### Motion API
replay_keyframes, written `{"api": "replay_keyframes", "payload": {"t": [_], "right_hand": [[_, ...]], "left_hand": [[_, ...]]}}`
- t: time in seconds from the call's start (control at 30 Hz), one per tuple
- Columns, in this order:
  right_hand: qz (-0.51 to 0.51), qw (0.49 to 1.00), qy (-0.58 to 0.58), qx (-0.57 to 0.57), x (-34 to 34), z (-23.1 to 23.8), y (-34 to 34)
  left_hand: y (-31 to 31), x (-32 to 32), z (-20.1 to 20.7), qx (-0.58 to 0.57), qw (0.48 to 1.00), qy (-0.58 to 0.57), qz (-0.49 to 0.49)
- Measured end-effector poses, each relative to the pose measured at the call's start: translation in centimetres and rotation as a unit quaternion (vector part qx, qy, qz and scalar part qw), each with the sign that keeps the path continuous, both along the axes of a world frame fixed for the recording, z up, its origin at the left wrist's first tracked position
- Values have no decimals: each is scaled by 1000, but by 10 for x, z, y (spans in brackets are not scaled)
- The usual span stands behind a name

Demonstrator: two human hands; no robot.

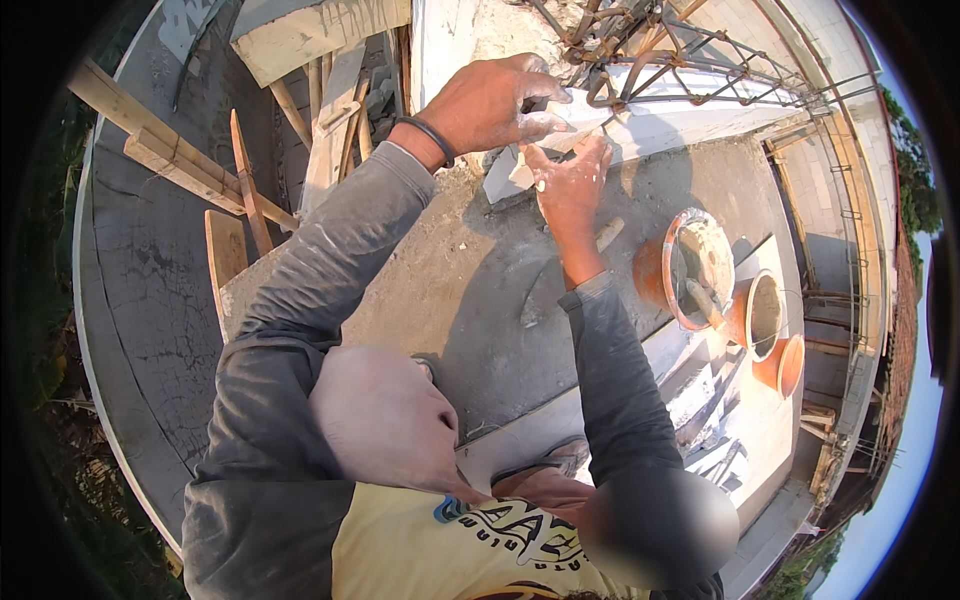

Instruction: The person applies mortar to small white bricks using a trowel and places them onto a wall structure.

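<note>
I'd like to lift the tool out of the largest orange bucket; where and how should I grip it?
Probably by the tan handle, with the right hand coming from the person's side: the handle slants out over the near rim of the largest orange bucket, while the other end sits inside.
</note>
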State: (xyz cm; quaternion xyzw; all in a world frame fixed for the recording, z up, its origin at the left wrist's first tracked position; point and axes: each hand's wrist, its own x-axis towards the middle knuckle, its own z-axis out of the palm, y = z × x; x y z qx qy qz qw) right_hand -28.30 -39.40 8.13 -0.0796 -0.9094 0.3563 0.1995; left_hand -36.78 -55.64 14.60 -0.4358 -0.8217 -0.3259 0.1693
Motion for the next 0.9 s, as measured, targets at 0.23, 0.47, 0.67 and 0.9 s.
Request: {"api": "replay_keyframes", "payload": {"t": [0.23,0.47,0.67,0.9], "right_hand": [[-65,994,25,-86,24,-28,10],[-65,988,94,-103,21,-32,-3],[-38,989,103,-96,7,-5,-15],[-45,994,98,-4,-3,-11,-2]], "left_hand": [[-1,1,12,-10,1000,-5,-15],[0,-1,13,42,998,-15,-47],[-3,-5,1,50,998,-33,-38],[0,-6,-11,103,994,-10,-42]]}}
